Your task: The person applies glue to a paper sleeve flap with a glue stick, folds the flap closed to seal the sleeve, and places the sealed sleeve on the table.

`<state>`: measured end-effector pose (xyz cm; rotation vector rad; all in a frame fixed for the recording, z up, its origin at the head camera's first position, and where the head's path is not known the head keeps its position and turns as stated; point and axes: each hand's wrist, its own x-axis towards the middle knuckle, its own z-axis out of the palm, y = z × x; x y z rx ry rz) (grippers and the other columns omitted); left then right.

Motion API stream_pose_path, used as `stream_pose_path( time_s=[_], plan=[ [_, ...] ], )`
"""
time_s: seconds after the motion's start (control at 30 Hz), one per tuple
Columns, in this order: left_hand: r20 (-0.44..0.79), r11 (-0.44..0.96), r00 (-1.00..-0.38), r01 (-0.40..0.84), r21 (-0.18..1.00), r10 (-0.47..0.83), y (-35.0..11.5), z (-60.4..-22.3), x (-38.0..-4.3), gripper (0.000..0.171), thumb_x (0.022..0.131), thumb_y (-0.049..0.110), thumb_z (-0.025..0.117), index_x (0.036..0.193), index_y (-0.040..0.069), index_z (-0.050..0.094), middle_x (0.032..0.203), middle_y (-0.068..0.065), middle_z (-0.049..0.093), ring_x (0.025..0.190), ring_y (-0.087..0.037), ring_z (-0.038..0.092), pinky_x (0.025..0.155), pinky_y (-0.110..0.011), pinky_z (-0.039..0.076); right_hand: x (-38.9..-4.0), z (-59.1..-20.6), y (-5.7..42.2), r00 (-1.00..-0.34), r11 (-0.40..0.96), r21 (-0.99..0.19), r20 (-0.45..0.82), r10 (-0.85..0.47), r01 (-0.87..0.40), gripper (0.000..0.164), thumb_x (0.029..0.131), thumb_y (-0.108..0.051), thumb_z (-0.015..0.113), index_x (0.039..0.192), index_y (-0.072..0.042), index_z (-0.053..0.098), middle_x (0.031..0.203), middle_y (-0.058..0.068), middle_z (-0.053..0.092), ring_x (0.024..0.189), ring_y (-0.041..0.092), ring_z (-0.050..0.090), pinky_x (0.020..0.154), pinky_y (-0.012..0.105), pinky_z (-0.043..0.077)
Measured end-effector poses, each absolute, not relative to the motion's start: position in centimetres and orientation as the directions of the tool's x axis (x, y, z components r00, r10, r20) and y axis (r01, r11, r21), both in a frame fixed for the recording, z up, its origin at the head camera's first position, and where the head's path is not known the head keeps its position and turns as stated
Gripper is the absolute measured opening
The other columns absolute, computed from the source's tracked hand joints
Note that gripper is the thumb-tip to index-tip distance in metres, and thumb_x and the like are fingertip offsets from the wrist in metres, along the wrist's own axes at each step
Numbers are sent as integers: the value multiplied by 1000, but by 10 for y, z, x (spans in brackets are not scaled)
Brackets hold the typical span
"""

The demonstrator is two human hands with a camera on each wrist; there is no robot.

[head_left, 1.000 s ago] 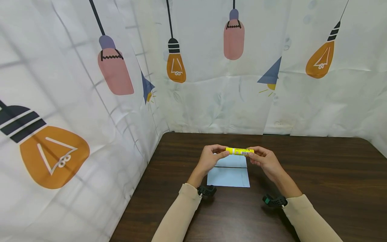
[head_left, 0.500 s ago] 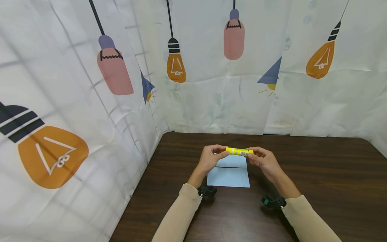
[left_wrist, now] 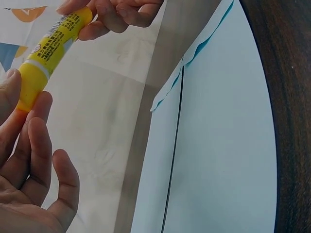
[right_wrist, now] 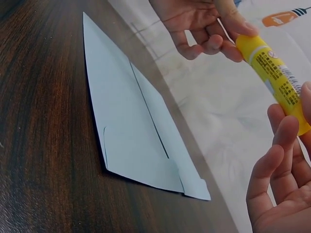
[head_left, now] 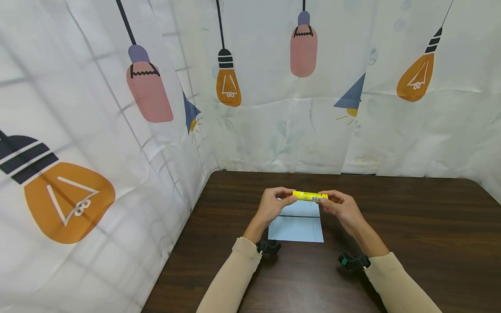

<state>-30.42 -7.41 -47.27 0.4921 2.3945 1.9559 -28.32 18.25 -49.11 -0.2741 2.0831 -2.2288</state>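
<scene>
Held level above the paper, a yellow glue stick (head_left: 310, 196) with printed labels lies between both hands. My left hand (head_left: 271, 205) pinches its left, capped end between thumb and fingertips. The other end is pinched by my right hand (head_left: 345, 209). A pale band rings the glue stick (left_wrist: 53, 48) beside the cap in the left wrist view, and the cap looks seated on the tube. Below lies a light blue paper (head_left: 295, 229) with a black line across it. Its edge flaps (right_wrist: 194, 188) lift a little in the right wrist view.
The dark wooden table (head_left: 422, 234) spreads out around the paper. A white curtain (head_left: 270, 134) printed with lamps hangs behind and to the left, close to the table's edges. Both wrists wear black bands (head_left: 354, 261).
My right hand and its end of the glue stick have shifted very slightly left. Both hands keep their pinch, and the paper has not moved.
</scene>
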Motion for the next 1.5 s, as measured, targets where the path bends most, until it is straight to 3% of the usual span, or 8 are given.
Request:
stream_pose_path(
  time_s=[0.73, 1.5],
  plan=[
    [189, 165, -956, 229, 959, 225, -73, -475, -305, 21, 88, 21, 81, 108, 13, 80, 102, -6, 75, 91, -13, 64, 70, -27, 50, -284, -493, 179, -989, -10, -999, 51, -140, -50, 31, 96, -23, 73, 123, -8, 71, 100, -8, 69, 83, 11, 61, 79, 21, 56],
    [188, 183, -956, 231, 956, 224, -72, -475, -305, 21, 88, 21, 82, 108, 14, 80, 100, -5, 75, 89, -14, 64, 66, -23, 48, -284, -493, 179, -989, -22, -999, 45, -144, -42, 32, 96, -23, 73, 123, -7, 71, 95, -6, 70, 80, 12, 60, 78, 23, 56]
  ],
)
